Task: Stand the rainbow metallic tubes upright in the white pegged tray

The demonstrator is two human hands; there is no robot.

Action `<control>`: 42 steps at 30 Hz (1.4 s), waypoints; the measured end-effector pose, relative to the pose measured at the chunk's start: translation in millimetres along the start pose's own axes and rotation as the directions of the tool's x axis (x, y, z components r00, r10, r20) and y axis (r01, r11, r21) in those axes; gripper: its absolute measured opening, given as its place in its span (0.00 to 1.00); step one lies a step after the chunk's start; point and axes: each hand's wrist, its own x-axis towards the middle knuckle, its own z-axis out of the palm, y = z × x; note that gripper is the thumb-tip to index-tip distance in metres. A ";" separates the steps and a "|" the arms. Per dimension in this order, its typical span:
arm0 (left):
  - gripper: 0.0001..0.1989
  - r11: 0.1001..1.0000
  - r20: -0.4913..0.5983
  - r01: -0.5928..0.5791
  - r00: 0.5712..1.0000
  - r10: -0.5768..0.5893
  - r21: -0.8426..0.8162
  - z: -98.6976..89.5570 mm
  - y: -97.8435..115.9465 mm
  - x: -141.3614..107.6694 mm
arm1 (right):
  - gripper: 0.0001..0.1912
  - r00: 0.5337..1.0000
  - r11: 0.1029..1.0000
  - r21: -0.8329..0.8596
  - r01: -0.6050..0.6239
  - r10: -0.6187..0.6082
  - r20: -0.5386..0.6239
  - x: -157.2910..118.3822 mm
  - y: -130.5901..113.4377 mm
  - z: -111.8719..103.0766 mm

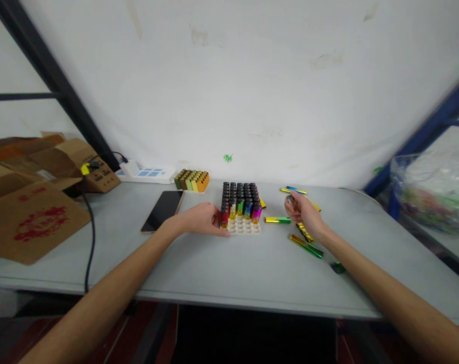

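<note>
A white tray with holes (244, 227) stands mid-table, its back rows filled with upright black-topped lighters (240, 194). Red, yellow, green, blue and magenta bodies show in the foremost row; empty holes lie in front of it. My left hand (202, 219) is closed at the tray's front left corner, thumb along the front edge beside the red lighter. To the right of the tray, my right hand (305, 213) is raised in a pinch with something small and dark at its fingertips, too blurred to name. Near it lie shiny gold-green strips (306, 246) and another strip (278, 220).
A dark-screened phone (163, 211) lies left of the tray. Behind it are a block of yellow-green and orange lighters (192, 180) and a white power strip (148, 175). Cardboard boxes (39, 217) and a black cable (90, 242) occupy the left; a clear plastic bag (434, 192) is at right.
</note>
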 end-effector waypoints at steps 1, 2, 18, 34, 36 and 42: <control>0.28 1.000 0.001 0.003 1.000 -0.003 -0.001 -0.5 0.5 -0.3 | 0.27 1.000 1.000 -0.022 0.005 -0.006 -0.015 -0.2 1.2 0.8; 0.28 1.000 0.002 0.006 1.000 -0.006 -0.002 -0.8 0.8 -0.5 | 0.26 1.000 0.999 -0.043 0.013 -0.014 -0.025 -0.8 1.9 1.8; 0.30 1.000 -0.017 -0.014 1.000 0.014 0.008 0.5 0.2 0.6 | 0.26 0.994 0.993 -0.045 0.106 -0.104 0.036 -5.8 -10.0 7.0; 0.28 0.997 0.007 -0.067 0.998 0.067 -0.048 3.1 -5.2 2.3 | 0.15 0.812 0.519 -0.629 0.579 -0.432 0.391 -16.9 -85.0 62.8; 0.28 0.997 0.006 -0.064 0.998 0.064 -0.046 3.1 -4.7 2.5 | 0.15 0.779 0.443 -0.647 0.620 -0.445 0.442 -10.8 -84.9 73.4; 0.28 0.997 -0.002 -0.070 0.998 0.070 -0.044 4.7 -6.0 3.2 | 0.10 0.731 0.282 -0.682 0.675 -0.387 0.562 11.6 -69.4 89.8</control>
